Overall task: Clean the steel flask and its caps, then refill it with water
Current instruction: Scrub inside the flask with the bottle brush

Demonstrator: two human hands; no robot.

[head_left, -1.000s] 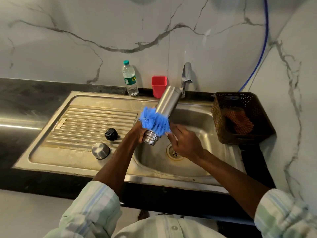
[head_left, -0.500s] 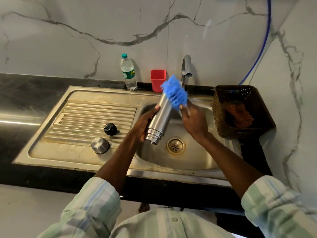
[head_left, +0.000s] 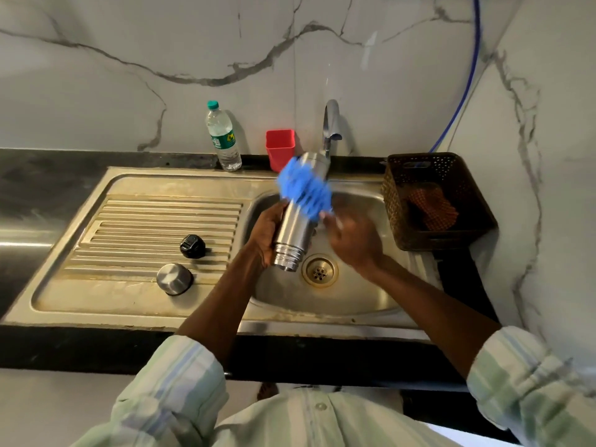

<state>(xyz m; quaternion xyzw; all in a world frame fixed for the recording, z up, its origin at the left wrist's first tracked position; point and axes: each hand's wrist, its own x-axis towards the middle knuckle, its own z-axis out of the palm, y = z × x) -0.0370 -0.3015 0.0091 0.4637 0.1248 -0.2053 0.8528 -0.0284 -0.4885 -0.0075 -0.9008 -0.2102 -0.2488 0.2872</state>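
On the ribbed drainboard, left of the basin, a black cap and a steel cap stand apart, with bare steel around them. Over the basin, the left hand grips the tilted steel flask near its threaded mouth, which points down toward the drain. A blurred blue brush lies against the flask's upper half; the right hand grips its mostly hidden handle. A brown basket sits just right of the basin
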